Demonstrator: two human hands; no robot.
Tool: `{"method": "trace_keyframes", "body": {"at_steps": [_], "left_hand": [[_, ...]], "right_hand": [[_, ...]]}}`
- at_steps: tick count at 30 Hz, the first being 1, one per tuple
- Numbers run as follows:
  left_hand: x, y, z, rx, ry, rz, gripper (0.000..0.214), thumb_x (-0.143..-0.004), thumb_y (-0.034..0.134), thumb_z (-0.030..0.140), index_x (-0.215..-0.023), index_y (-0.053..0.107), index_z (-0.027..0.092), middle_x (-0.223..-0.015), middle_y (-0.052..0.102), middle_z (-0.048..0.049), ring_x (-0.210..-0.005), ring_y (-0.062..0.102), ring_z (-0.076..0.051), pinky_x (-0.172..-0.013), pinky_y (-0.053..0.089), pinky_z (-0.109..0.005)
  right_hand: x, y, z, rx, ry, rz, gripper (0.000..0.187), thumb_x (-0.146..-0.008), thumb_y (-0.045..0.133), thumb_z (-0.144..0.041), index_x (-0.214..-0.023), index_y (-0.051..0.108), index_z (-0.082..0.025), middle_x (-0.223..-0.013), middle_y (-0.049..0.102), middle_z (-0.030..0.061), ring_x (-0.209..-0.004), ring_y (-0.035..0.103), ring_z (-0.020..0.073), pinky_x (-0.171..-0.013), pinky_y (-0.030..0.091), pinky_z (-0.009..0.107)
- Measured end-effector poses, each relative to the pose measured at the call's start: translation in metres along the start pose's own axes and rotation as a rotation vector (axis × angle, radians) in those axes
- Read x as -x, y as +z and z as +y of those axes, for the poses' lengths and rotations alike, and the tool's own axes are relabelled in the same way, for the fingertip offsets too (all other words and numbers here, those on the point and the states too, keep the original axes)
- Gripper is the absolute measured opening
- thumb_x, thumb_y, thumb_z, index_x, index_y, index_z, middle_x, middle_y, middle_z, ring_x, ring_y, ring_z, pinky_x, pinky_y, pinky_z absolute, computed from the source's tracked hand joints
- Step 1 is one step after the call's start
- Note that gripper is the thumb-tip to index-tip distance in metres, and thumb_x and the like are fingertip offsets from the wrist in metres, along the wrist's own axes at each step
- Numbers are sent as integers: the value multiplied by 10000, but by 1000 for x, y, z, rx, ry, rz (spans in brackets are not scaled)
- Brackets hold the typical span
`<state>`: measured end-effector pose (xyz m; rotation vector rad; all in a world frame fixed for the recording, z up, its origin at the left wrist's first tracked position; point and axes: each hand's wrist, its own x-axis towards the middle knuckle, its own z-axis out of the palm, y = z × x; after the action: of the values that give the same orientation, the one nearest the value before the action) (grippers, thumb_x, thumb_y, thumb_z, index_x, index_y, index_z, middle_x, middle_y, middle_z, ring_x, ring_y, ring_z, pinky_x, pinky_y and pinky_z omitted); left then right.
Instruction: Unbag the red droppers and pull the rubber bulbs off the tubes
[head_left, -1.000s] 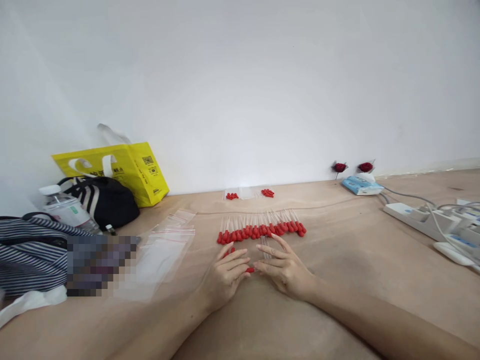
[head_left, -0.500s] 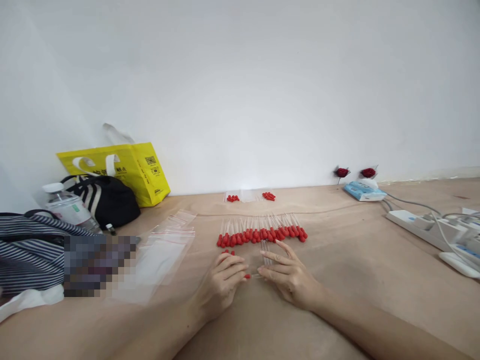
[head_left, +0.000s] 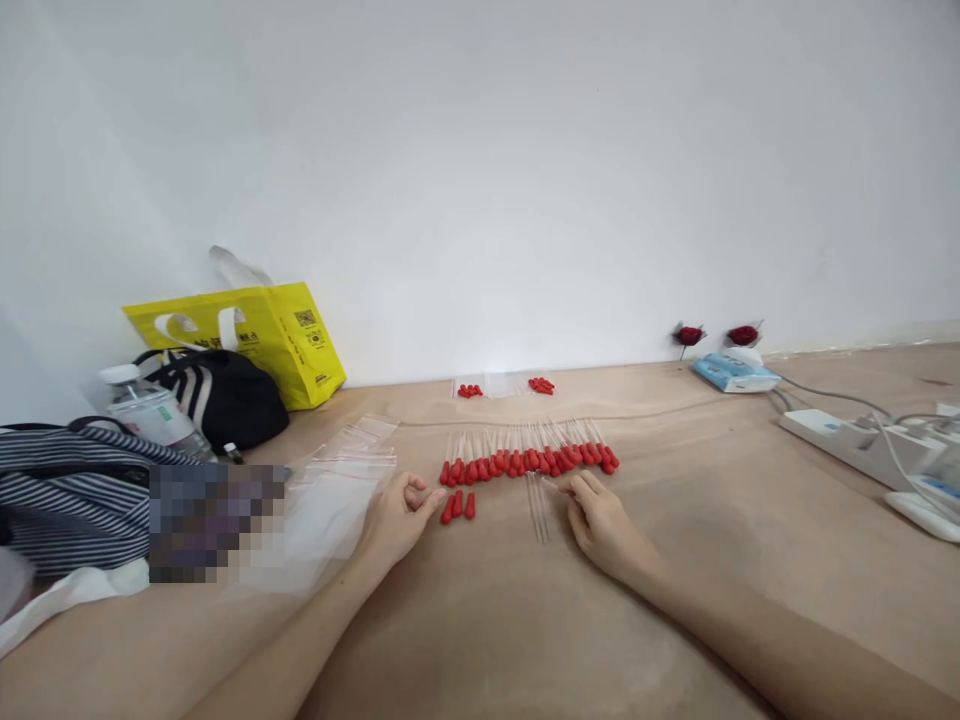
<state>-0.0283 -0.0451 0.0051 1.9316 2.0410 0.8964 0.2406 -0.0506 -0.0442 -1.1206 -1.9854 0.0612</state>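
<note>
Red rubber bulbs on thin glass tubes form a row of droppers (head_left: 529, 462) across the table. Just in front of the row's left end lie three loose red bulbs (head_left: 457, 507). My left hand (head_left: 401, 510) is beside them, thumb and forefinger pressed together; whatever they may hold is hidden. Several loose glass tubes (head_left: 538, 510) lie side by side in front of the row's middle. My right hand (head_left: 604, 520) is to their right, its fingertips closed on a thin clear tube (head_left: 551, 484) that points left.
Clear zip bags (head_left: 330, 500) lie left of my left hand. At the back wall are more bulbs (head_left: 470, 391) on clear plastic. A yellow bag (head_left: 311, 340), black pouch (head_left: 247, 395) and bottle (head_left: 154, 410) stand left; a tissue pack (head_left: 735, 372) and power strip (head_left: 832, 445) lie right.
My hands have moved apart, the left toward the zip bags and the right slightly right. The loose bulbs and glass tubes they partly covered now show. The view has shifted slightly.
</note>
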Motion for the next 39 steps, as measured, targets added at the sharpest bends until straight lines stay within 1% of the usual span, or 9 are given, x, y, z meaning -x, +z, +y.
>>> {"method": "trace_keyframes", "body": {"at_steps": [4, 9, 13, 17, 21, 26, 32, 36, 39], "left_hand": [[3, 2, 3, 62, 7, -105, 342, -693, 473, 515, -705, 536, 179, -546, 586, 15, -543, 542, -153, -524, 355, -239], [-15, -2, -4, 36, -14, -126, 348, -760, 373, 457, -723, 570, 172, -672, 631, -18, -672, 580, -169, -611, 379, -237], [-39, 2, -5, -21, -49, -203, 332, -735, 419, 439, -596, 567, 176, -509, 565, 14, -578, 552, -161, -530, 345, -218], [-58, 11, 2, -86, -107, -250, 338, -695, 478, 414, -462, 525, 174, -383, 456, 29, -466, 491, -145, -454, 284, -216], [-66, 13, 12, -128, -141, -292, 334, -655, 531, 355, -380, 470, 175, -334, 408, 32, -412, 447, -131, -425, 255, -216], [-67, 15, 19, -119, -223, -371, 252, -632, 547, 293, -420, 497, 166, -316, 428, 27, -345, 436, -126, -387, 300, -214], [-66, 14, 17, -86, -239, -328, 278, -694, 478, 318, -463, 473, 164, -353, 437, 24, -345, 452, -120, -386, 349, -214], [-62, -2, 11, -110, -138, -246, 257, -703, 467, 298, -479, 464, 172, -410, 467, 19, -422, 488, -134, -438, 363, -221], [-51, -15, 9, -131, -32, -151, 176, -729, 451, 298, -616, 512, 178, -562, 551, 4, -575, 541, -155, -530, 383, -230]], "right_hand": [[-1, 7, 5, 12, -30, 19, 209, -768, 340, -42, -819, 497, -170, -769, 507, 53, -680, 523, 152, -622, 458, 278], [-6, 8, -3, -35, -60, -44, 190, -798, 365, -92, -859, 528, -168, -844, 515, 73, -754, 538, 158, -675, 479, 285], [-7, 4, -11, -28, -37, -114, 153, -823, 391, -162, -853, 540, -159, -892, 526, 88, -824, 538, 171, -745, 478, 308], [-7, 1, -15, 0, -73, -159, 214, -830, 442, -279, -960, 541, -140, -986, 527, 124, -930, 520, 206, -801, 460, 340], [-7, -1, -16, 13, -94, -185, 248, -835, 440, -295, -999, 537, -137, -1015, 527, 132, -966, 511, 215, -819, 450, 353], [-7, -3, -15, -33, -63, -173, 210, -848, 404, -231, -975, 551, -149, -991, 531, 112, -934, 526, 187, -818, 456, 324], [-6, -6, -12, -39, -62, -110, 183, -845, 401, -204, -921, 564, -172, -948, 544, 89, -894, 542, 170, -788, 468, 299], [-6, -6, -10, -56, -69, -85, 175, -826, 432, -217, -924, 570, -170, -942, 546, 93, -875, 541, 181, -770, 469, 324], [-5, -6, -9, -52, -117, -58, 193, -802, 465, -212, -965, 559, -173, -937, 552, 95, -866, 533, 192, -756, 466, 348]]}}
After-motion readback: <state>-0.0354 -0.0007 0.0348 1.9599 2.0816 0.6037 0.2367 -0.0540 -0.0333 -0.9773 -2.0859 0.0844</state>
